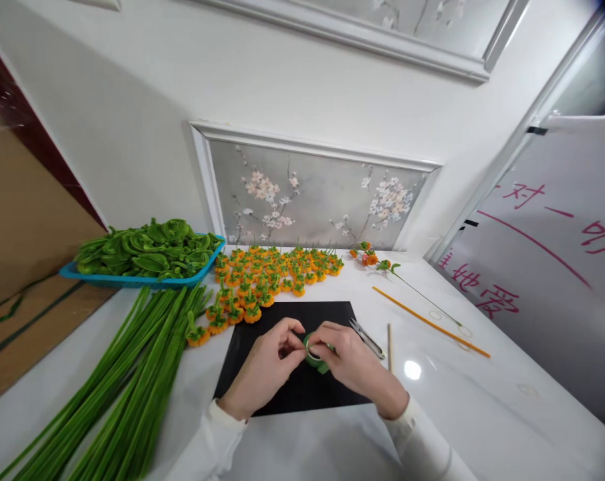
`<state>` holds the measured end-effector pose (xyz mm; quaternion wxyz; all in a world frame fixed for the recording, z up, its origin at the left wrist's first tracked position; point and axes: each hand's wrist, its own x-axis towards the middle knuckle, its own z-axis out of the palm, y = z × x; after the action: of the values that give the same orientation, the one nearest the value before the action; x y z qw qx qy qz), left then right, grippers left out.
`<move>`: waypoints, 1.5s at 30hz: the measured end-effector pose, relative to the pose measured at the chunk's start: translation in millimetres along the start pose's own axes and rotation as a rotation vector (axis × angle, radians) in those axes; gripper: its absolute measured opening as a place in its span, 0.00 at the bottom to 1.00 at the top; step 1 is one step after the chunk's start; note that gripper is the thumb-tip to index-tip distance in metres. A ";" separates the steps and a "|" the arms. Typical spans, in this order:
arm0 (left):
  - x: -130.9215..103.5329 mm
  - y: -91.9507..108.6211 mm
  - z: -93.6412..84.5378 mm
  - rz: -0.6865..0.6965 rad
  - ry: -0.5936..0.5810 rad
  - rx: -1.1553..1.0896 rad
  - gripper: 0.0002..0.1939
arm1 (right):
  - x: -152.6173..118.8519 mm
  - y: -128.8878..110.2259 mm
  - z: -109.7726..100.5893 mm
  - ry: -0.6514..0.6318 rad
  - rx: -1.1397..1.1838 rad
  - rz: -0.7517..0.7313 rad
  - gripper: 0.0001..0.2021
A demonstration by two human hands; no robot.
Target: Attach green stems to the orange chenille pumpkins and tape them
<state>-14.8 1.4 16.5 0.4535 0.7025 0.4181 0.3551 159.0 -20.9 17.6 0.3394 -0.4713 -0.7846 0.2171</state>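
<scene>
Head: fingers (327, 334) at green roll (323, 367)

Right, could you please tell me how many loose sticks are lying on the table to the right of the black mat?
2: the long orange stick, slanting at the right, and the short tan stick, between it and the snips. The right arm could hide another.

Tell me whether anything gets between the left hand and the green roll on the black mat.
No loose item is visible between the left hand and the green roll. The right hand's fingers crowd that spot, covering part of the roll. The snips lie clear, beyond that hand.
</scene>
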 end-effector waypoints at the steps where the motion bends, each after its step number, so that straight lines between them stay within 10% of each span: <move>1: 0.0 0.6 0.0 -0.001 0.004 0.008 0.09 | -0.2 0.7 0.2 0.013 0.027 0.017 0.11; 21: -0.8 2.2 4.6 0.194 0.108 0.454 0.10 | 3.3 9.3 17.8 0.138 0.431 0.222 0.04; 45: 8.4 -7.6 2.9 -0.017 0.081 0.003 0.05 | 5.7 25.4 14.5 0.182 -0.019 -0.142 0.09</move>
<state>-10.9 9.9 9.4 0.4380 0.6847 0.4427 0.3787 161.5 -4.4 -7.1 0.4194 -0.4356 -0.7838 0.1413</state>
